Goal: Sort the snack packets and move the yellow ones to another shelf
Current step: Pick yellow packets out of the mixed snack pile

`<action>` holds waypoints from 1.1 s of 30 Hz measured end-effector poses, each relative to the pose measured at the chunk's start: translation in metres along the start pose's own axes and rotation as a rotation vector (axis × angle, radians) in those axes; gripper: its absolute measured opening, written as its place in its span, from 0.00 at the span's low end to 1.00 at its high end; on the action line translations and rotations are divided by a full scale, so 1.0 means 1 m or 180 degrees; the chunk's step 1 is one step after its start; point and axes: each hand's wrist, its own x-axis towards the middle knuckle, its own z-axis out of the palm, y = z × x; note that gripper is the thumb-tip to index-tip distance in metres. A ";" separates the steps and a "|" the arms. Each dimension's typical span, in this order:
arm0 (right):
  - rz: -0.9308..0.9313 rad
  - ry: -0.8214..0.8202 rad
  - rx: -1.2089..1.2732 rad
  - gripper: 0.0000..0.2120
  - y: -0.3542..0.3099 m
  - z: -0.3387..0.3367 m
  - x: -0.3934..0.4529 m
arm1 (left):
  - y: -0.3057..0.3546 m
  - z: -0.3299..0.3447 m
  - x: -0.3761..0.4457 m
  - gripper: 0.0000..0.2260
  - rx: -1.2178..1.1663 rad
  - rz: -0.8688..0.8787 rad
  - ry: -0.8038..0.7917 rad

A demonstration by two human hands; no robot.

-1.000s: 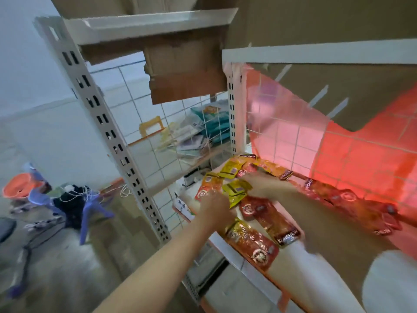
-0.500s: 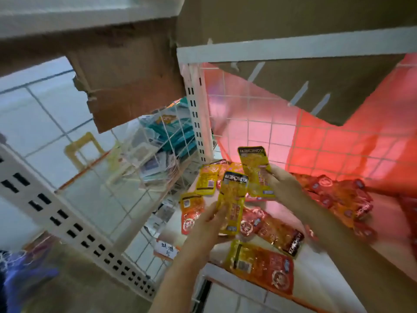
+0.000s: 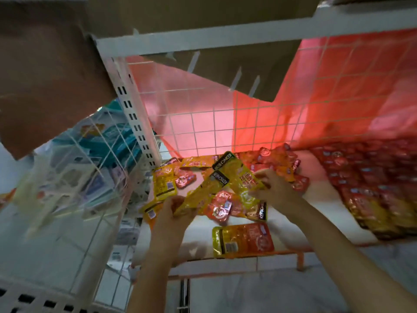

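Behind the wire grid at far left, pale and teal packs [image 3: 99, 141] are seen stacked on a neighbouring shelf. One yellow packet [image 3: 198, 197] is gripped by the left hand [image 3: 173, 213], fingers curled round its lower end; a second yellow packet [image 3: 239, 175] is pinched by the right hand [image 3: 275, 188]. Compared with half a second ago, both are tilted towards each other and overlapping, so gathering is judged under way. Red packets [image 3: 370, 175] are left on the shelf [image 3: 320, 213], with loose yellow ones
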 end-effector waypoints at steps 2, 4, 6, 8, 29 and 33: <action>-0.0109 0.0296 0.0127 0.11 -0.004 -0.006 -0.002 | 0.004 -0.005 0.000 0.07 -0.0140 -0.0043 0.0061; 0.0022 0.0362 0.0928 0.10 -0.009 -0.009 -0.004 | 0.009 -0.010 -0.002 0.06 -0.0489 -0.0180 0.0013; 0.0289 0.0283 0.1758 0.13 -0.009 -0.010 -0.002 | 0.014 -0.014 -0.003 0.06 -0.0945 -0.0411 -0.0153; 0.0491 0.0312 0.2294 0.12 -0.007 -0.006 0.000 | 0.016 -0.014 -0.002 0.09 -0.1320 -0.0425 -0.0385; 0.1031 -0.0068 0.2929 0.11 0.021 -0.021 -0.039 | 0.041 0.054 0.021 0.06 -0.1162 -0.0538 -0.1101; 0.0715 0.0266 0.2587 0.16 0.037 -0.071 -0.076 | 0.052 0.115 0.012 0.05 -0.1005 -0.0543 -0.1441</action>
